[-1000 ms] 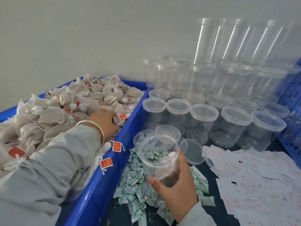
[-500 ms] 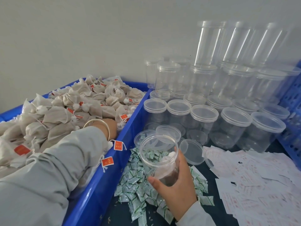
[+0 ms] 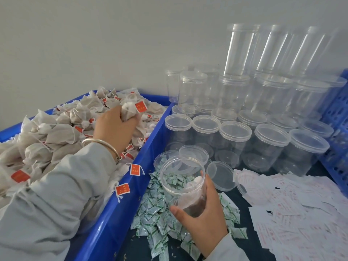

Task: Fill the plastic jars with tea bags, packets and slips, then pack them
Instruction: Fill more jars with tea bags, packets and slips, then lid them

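My left hand (image 3: pixel 114 127) is lifted over the blue bin (image 3: pixel 120 210) and grips a bunch of tea bags (image 3: pixel 131 110), one orange tag showing above the fingers. The bin is heaped with more tea bags (image 3: pixel 50 132). My right hand (image 3: pixel 203 221) holds an open clear plastic jar (image 3: pixel 183 181) upright, just right of the bin's wall, over a pile of small green-and-white packets (image 3: pixel 156 221). White slips with red print (image 3: pixel 293 213) lie spread to the right.
Several lidded empty jars (image 3: pixel 235 140) stand in rows behind, with taller stacks (image 3: pixel 243 51) against the wall. Loose lids (image 3: pixel 222 175) lie beside the held jar. A blue crate (image 3: pixel 339 129) borders the right edge.
My left hand came up out of the heap and moved back and right, now gripping a bunch of tea bags. The right hand and its jar stayed where they were.
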